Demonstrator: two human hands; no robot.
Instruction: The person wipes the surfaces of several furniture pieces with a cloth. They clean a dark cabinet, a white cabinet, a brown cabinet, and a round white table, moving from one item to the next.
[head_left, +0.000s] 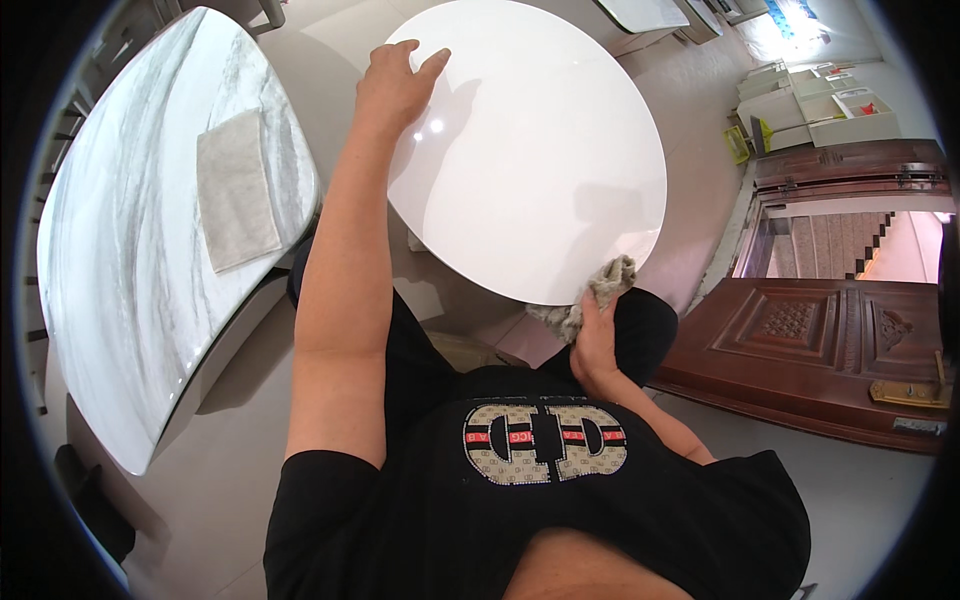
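Note:
A round, glossy white tabletop (525, 150) lies before me. At its upper left rim is my left hand (397, 82), thumb and fingers spread apart, holding nothing; whether the fingertips touch the surface is hard to tell. My right hand (598, 337) grips a crumpled grey-beige cloth (615, 276) at the near right rim. Part of the cloth lies over the edge and part hangs below it. The fingers of my right hand are partly hidden by the cloth and the rim.
To the left stands a marble-patterned table (135, 225) with a folded grey-beige cloth (236, 191) on it. A carved brown wooden door (795, 322) stands open at the right, near stairs (821, 236). White shelf units (802, 109) and a green dustpan (736, 145) are at the upper right.

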